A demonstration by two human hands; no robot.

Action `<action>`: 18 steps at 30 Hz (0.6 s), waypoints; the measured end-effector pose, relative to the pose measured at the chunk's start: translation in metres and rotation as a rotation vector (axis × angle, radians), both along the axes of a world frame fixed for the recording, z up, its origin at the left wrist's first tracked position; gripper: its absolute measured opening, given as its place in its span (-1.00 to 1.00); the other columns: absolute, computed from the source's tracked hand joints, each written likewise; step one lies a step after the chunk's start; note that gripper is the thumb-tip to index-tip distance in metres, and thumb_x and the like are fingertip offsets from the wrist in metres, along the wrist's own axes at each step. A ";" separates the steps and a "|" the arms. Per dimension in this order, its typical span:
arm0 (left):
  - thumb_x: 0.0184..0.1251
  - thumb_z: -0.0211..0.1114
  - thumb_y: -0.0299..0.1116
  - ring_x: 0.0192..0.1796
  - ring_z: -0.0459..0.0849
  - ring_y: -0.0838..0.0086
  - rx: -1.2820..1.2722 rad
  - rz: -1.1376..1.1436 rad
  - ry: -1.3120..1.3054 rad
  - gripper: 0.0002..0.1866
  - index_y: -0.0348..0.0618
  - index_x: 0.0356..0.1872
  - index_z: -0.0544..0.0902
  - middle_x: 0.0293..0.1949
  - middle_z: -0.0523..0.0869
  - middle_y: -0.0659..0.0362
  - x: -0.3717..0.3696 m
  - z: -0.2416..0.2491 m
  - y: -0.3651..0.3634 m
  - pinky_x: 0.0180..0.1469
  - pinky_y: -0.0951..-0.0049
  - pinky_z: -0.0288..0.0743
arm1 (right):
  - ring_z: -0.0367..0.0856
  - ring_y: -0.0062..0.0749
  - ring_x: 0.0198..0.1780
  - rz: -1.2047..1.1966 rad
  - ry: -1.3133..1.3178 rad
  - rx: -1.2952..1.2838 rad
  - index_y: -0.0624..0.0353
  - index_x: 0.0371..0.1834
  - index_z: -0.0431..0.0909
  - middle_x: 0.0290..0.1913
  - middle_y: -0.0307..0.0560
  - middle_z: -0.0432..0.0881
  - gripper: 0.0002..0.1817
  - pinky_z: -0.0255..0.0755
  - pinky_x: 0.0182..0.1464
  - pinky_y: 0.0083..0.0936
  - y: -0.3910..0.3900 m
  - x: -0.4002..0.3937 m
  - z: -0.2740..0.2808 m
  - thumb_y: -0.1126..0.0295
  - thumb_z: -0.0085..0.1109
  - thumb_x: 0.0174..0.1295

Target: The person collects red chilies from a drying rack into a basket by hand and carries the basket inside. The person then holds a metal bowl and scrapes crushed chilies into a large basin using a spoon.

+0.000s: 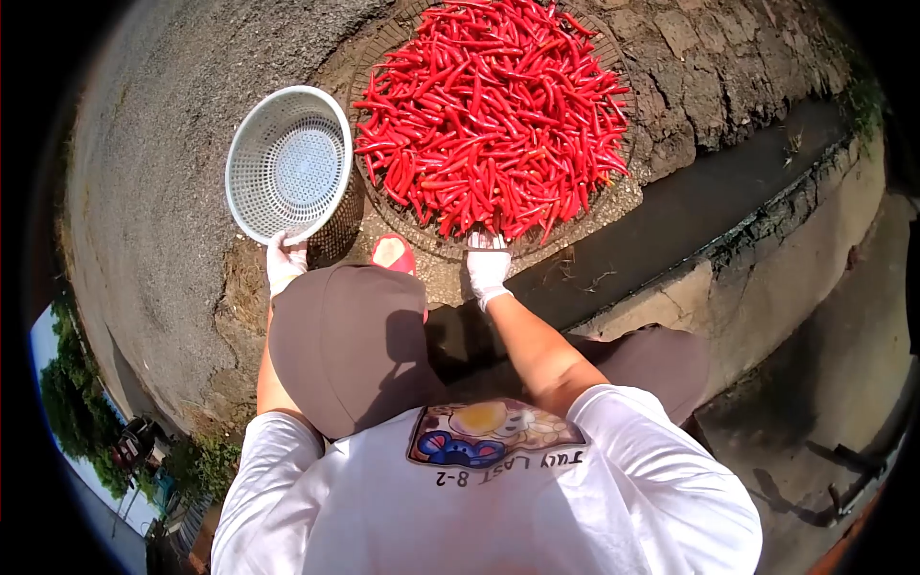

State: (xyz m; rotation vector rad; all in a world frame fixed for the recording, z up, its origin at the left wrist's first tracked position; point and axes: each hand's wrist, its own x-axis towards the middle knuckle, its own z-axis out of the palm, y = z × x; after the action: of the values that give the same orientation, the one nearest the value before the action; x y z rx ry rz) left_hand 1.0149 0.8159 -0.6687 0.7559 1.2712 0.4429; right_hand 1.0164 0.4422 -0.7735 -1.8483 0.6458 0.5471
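My left hand (286,261), in a white glove, has its fingers closed on the near rim of a pale plastic basket (247,211). The basket has perforated sides, is tilted towards me, and has nothing visible inside. To its right, a large heap of red chili peppers (494,115) covers a round wire tray (402,218). My right hand (488,268), also gloved in white, is at the tray's near edge, right below the peppers. Its fingers appear curled around the wire rim, and the fingertips are partly hidden.
A ditch of dark water (661,225) runs diagonally to the right of the tray, bordered by a concrete edge (671,297). Gravelly ground (163,220) spreads out on the left. My foot in a red sandal (395,254) stands between basket and tray. Cracked mud (709,67) lies beyond.
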 end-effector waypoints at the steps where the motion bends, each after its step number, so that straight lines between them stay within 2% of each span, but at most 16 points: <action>1: 0.26 0.17 -0.48 -0.01 0.67 0.17 -0.009 0.012 0.043 -0.70 -0.33 0.01 0.49 -0.05 0.65 -0.02 0.000 0.001 -0.002 0.10 0.17 0.62 | 0.62 -0.10 -0.20 0.482 -0.109 -0.399 0.25 -0.29 0.53 -0.28 0.04 0.66 -0.71 0.47 -0.11 -0.37 -0.006 0.001 0.005 0.20 0.15 0.22; 2: 0.26 0.18 -0.46 0.02 0.64 0.18 -0.044 -0.004 0.021 -0.69 -0.32 0.02 0.48 -0.03 0.64 -0.02 -0.005 -0.011 0.010 0.13 0.17 0.58 | 0.63 -0.06 -0.27 0.216 0.230 -0.134 0.23 -0.35 0.54 -0.36 0.01 0.66 -0.72 0.49 -0.17 -0.35 -0.011 0.019 0.069 0.20 0.17 0.16; 4: 0.26 0.20 -0.42 0.07 0.60 0.20 -0.013 0.013 0.079 -0.66 -0.31 0.03 0.46 0.00 0.61 0.01 0.000 -0.012 0.006 0.17 0.17 0.53 | 0.66 -0.12 -0.41 0.377 0.120 -0.160 0.23 -0.38 0.54 -0.41 0.01 0.66 -0.73 0.52 -0.23 -0.33 -0.021 0.003 0.075 0.21 0.17 0.11; 6: 0.29 0.23 -0.33 0.05 0.57 0.22 -0.060 -0.026 0.098 -0.64 -0.27 0.04 0.46 0.01 0.57 0.04 -0.011 -0.025 0.012 0.13 0.18 0.51 | 0.68 -0.22 -0.50 0.730 0.479 0.094 0.24 -0.38 0.55 -0.41 -0.01 0.67 -0.75 0.56 -0.29 -0.36 -0.041 0.018 0.111 0.24 0.15 0.11; 7: 0.30 0.24 -0.29 0.02 0.57 0.23 -0.028 -0.067 0.151 -0.63 -0.26 0.05 0.47 0.00 0.58 0.04 -0.017 -0.037 0.010 0.10 0.19 0.52 | 0.68 -0.31 -0.54 0.805 0.658 0.191 0.23 -0.36 0.57 -0.42 -0.04 0.68 -0.76 0.57 -0.32 -0.41 -0.046 0.019 0.117 0.25 0.14 0.11; 8: 0.31 0.25 -0.25 0.00 0.57 0.23 0.009 -0.101 0.201 -0.61 -0.24 0.06 0.48 -0.01 0.58 0.04 -0.024 -0.045 0.011 0.07 0.19 0.52 | 0.67 -0.33 -0.52 0.943 0.664 0.247 0.21 -0.35 0.57 -0.44 -0.07 0.66 -0.78 0.57 -0.32 -0.42 -0.053 0.028 0.126 0.26 0.14 0.11; 9: 0.32 0.25 -0.17 -0.04 0.58 0.25 -0.102 -0.239 0.270 -0.59 -0.24 0.04 0.52 -0.05 0.59 0.05 -0.033 -0.051 0.022 0.04 0.19 0.53 | 0.65 -0.36 -0.50 1.077 0.659 0.309 0.20 -0.35 0.58 -0.46 -0.11 0.65 -0.79 0.56 -0.33 -0.42 -0.060 0.038 0.135 0.28 0.13 0.12; 10: 0.33 0.24 -0.15 -0.06 0.59 0.27 -0.096 -0.256 0.289 -0.60 -0.23 0.03 0.53 -0.09 0.60 0.05 -0.025 -0.038 0.010 0.01 0.20 0.53 | 0.63 -0.39 -0.48 1.147 0.642 0.359 0.20 -0.35 0.58 -0.48 -0.12 0.64 -0.80 0.55 -0.31 -0.42 -0.068 0.052 0.154 0.28 0.13 0.12; 12: 0.35 0.23 -0.12 -0.11 0.61 0.31 -0.076 -0.268 0.329 -0.61 -0.23 -0.01 0.56 -0.15 0.62 0.07 -0.019 -0.016 -0.015 -0.04 0.23 0.55 | 0.58 -0.47 -0.40 1.191 0.387 0.450 0.19 -0.33 0.56 -0.44 -0.15 0.64 -0.79 0.49 -0.25 -0.44 -0.087 0.083 0.144 0.26 0.12 0.15; 13: 0.36 0.22 -0.13 -0.15 0.62 0.35 -0.155 -0.303 0.289 -0.64 -0.22 -0.03 0.56 -0.17 0.64 0.10 -0.027 -0.022 -0.008 -0.09 0.27 0.55 | 0.55 -0.50 -0.38 1.085 0.290 0.403 0.19 -0.32 0.54 -0.42 -0.16 0.63 -0.79 0.47 -0.24 -0.45 -0.096 0.106 0.143 0.26 0.11 0.16; 14: 0.37 0.20 -0.17 -0.21 0.63 0.37 -0.150 -0.215 0.240 -0.68 -0.23 -0.06 0.56 -0.17 0.65 0.10 -0.024 -0.022 -0.015 -0.16 0.37 0.57 | 0.53 -0.53 -0.37 0.974 0.196 0.362 0.19 -0.31 0.53 -0.40 -0.16 0.61 -0.79 0.44 -0.22 -0.46 -0.103 0.132 0.147 0.25 0.10 0.18; 15: 0.37 0.19 -0.21 -0.19 0.65 0.35 -0.178 -0.241 0.237 -0.70 -0.23 -0.06 0.55 -0.15 0.66 0.08 -0.030 -0.035 0.000 -0.16 0.38 0.59 | 0.48 -0.55 -0.37 0.869 0.091 0.264 0.20 -0.31 0.49 -0.40 -0.19 0.58 -0.80 0.42 -0.23 -0.48 -0.110 0.158 0.147 0.27 0.09 0.21; 16: 0.37 0.17 -0.25 -0.17 0.67 0.32 -0.200 -0.261 0.233 -0.71 -0.24 -0.05 0.54 -0.13 0.66 0.06 -0.038 -0.047 0.017 -0.16 0.39 0.62 | 0.46 -0.57 -0.38 0.709 0.157 0.352 0.18 -0.33 0.48 -0.43 -0.23 0.55 -0.84 0.40 -0.25 -0.54 -0.117 0.179 0.141 0.31 0.07 0.25; 17: 0.35 0.13 -0.33 -0.09 0.69 0.28 -0.116 -0.168 0.132 -0.74 -0.26 -0.03 0.52 -0.08 0.67 0.03 -0.027 -0.030 0.002 -0.11 0.33 0.66 | 0.48 -0.58 -0.38 0.625 0.145 0.387 0.16 -0.33 0.47 -0.42 -0.24 0.56 -0.87 0.40 -0.27 -0.58 -0.123 0.199 0.138 0.33 0.06 0.26; 18: 0.34 0.09 -0.38 -0.05 0.69 0.25 -0.201 -0.075 0.016 -0.74 -0.27 -0.02 0.50 -0.07 0.67 0.03 -0.032 -0.042 0.018 -0.06 0.25 0.68 | 0.49 -0.60 -0.37 0.540 0.142 0.421 0.13 -0.33 0.46 -0.41 -0.26 0.56 -0.89 0.40 -0.30 -0.62 -0.124 0.213 0.139 0.35 0.05 0.28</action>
State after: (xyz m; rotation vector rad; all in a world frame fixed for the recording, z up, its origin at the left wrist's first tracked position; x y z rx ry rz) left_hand 0.9827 0.8339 -0.7107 0.6353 1.2763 0.2444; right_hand 1.2298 0.3180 -0.6344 -1.5774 0.0911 1.0860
